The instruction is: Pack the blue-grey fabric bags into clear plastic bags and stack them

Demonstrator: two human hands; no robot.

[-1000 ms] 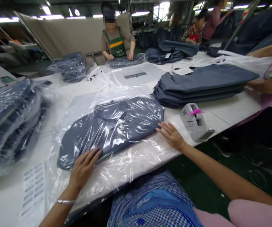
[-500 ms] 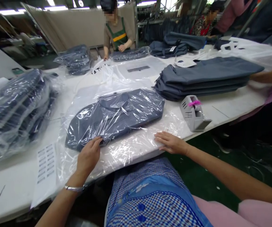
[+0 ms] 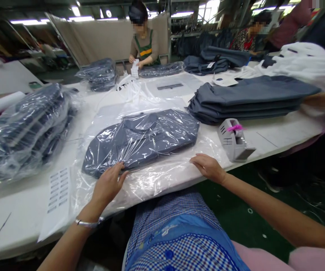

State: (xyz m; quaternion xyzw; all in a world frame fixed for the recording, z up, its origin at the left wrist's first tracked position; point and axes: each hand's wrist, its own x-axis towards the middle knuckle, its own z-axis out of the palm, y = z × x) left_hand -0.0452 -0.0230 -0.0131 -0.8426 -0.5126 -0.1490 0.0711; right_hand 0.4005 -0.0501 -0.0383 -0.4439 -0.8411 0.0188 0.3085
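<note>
Here in the head camera's view, the left hand [image 3: 110, 184] is down on the near edge of a dark blue-grey bag [image 3: 156, 137], fingers stretched out, thumb standing off to the side, palm clear of any grip! That bag lies flat under clear plastic film [image 3: 151, 184], just ahead of both hands and spanning the gap between them, creases fanning away from the left fingertips. A silvery bracelet [image 3: 89, 223] sits at that wrist.

And over to the right hand [image 3: 209, 167]: it's low by the table's front edge, at the loose film, a little apart from the bag. Fingers close together, slightly bent; whether they pinch the plastic, I can't tell from here.

Just beyond the right hand stands a grey tape dispenser [image 3: 234, 141] with a bright pink strip [image 3: 235, 128] on it, and farther out past that, a stack of unwrapped dark bags [image 3: 249, 98]. Left of the left hand, a sheet of labels [image 3: 58, 192] lies on the white table [image 3: 12, 199]; farther out that way, a big pile of film-wrapped bags [image 3: 26, 131].

Straight out, well apart from both hands, white straps [image 3: 130, 88] lie tangled, and across the table a co-worker [image 3: 144, 49] in a green apron holds up a printed white slip [image 3: 135, 69].
</note>
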